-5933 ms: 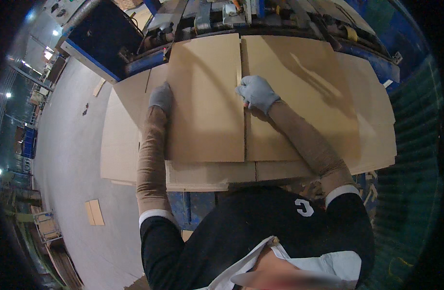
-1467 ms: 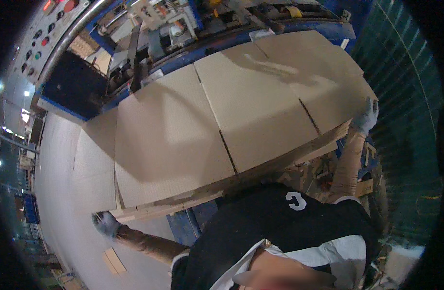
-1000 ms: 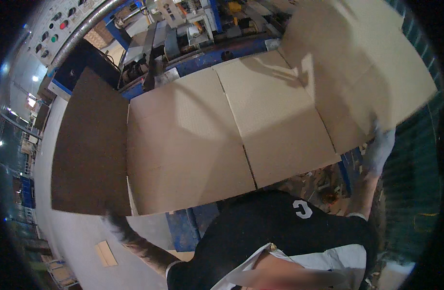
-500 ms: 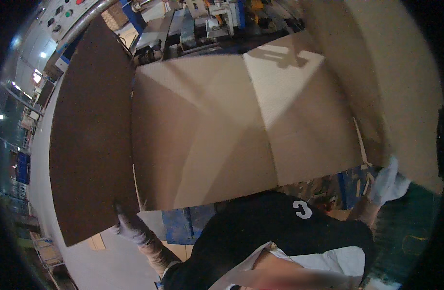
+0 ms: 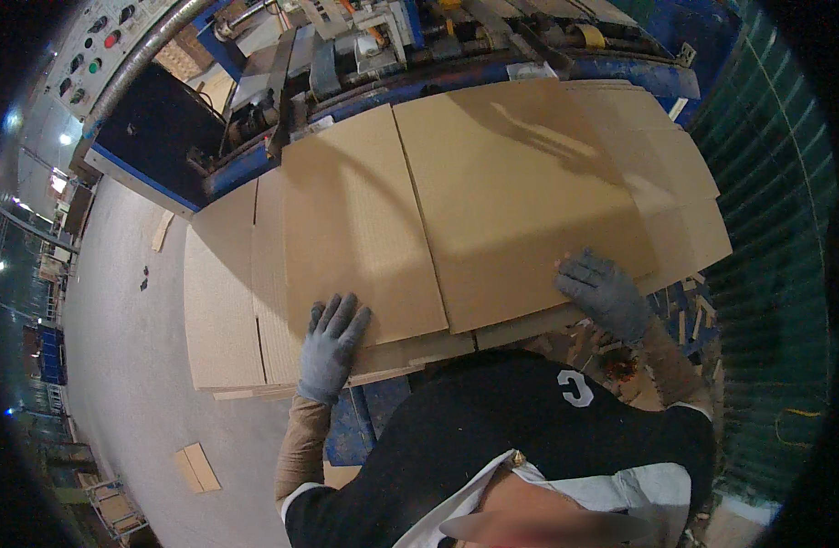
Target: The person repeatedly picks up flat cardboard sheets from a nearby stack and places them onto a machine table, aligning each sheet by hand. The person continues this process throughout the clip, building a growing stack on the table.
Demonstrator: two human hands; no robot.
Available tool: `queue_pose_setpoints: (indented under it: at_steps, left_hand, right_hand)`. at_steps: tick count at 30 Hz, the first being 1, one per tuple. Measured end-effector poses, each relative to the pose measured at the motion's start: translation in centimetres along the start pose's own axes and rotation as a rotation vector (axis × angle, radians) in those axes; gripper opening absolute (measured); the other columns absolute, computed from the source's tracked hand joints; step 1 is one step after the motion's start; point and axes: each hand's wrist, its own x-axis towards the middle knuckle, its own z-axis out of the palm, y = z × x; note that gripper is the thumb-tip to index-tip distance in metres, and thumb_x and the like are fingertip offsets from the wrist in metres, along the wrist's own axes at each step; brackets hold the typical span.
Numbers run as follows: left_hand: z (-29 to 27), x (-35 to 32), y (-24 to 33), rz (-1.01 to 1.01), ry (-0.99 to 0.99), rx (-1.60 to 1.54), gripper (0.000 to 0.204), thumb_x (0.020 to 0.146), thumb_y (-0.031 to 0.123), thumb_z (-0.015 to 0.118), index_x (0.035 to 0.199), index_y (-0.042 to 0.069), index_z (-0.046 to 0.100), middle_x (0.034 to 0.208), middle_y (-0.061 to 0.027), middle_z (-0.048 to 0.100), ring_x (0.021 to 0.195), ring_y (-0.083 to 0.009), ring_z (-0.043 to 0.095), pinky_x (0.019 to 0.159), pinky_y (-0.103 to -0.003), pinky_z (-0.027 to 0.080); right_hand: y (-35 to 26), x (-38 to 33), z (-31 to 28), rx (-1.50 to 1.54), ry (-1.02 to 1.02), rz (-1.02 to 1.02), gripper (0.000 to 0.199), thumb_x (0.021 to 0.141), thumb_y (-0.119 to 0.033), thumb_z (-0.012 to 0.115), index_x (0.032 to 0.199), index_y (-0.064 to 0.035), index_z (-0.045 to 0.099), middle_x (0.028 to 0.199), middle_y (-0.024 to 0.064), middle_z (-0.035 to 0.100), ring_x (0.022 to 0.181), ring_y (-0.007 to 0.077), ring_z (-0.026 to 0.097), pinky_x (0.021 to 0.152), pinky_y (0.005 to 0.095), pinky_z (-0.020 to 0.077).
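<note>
A brown cardboard sheet (image 5: 520,192) lies folded flat on top of a stack of cardboard sheets (image 5: 220,301), with a seam running across it from front to back. My left hand (image 5: 332,345), in a grey glove, rests with spread fingers on the near left corner of the top sheet. On the near right part of the same sheet lies my right hand (image 5: 606,290), also gloved, its fingers stretched out flat. Neither hand is wrapped round anything.
Beyond the stack stands a blue machine (image 5: 337,119) with rollers. A control panel (image 5: 100,50) with buttons is at the far left. Corrugated green sheeting (image 5: 775,237) rises on the right. Cardboard scraps (image 5: 602,352) and a small cardboard piece (image 5: 197,468) lie on the floor.
The large cardboard sheet, held up and opened out by both hands before, now lies folded flat on the stack. Both hands have moved inward and rest on top of it.
</note>
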Motion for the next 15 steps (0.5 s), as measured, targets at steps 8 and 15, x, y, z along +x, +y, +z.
queue_pose_setpoints:
  at_steps: [8,15]
  left_hand:
    - [0.8,2.7,-2.0,0.071,0.12,-0.056,0.05,0.08,0.008,0.052,0.13,0.012,0.053,0.139,-0.0148,0.047,0.128,-0.0355,0.045,0.11,-0.053,0.029]
    - [0.3,4.4,-2.0,0.098,0.262,-0.09,0.051,0.081,0.009,0.052,0.132,0.011,0.052,0.139,-0.0162,0.047,0.129,-0.0357,0.044,0.11,-0.052,0.029]
  right_hand:
    - [3.6,5.3,-0.7,-0.096,0.036,0.151,0.069,0.077,-0.056,0.063,0.126,-0.0084,0.053,0.134,0.0162,0.049,0.129,0.0353,0.041,0.11,0.0502,0.0267]
    - [6.6,6.5,-0.8,-0.08,0.079,0.136,0.078,0.069,-0.055,0.071,0.128,-0.009,0.05,0.139,0.0152,0.045,0.131,0.0344,0.038,0.111,0.0483,0.0251]
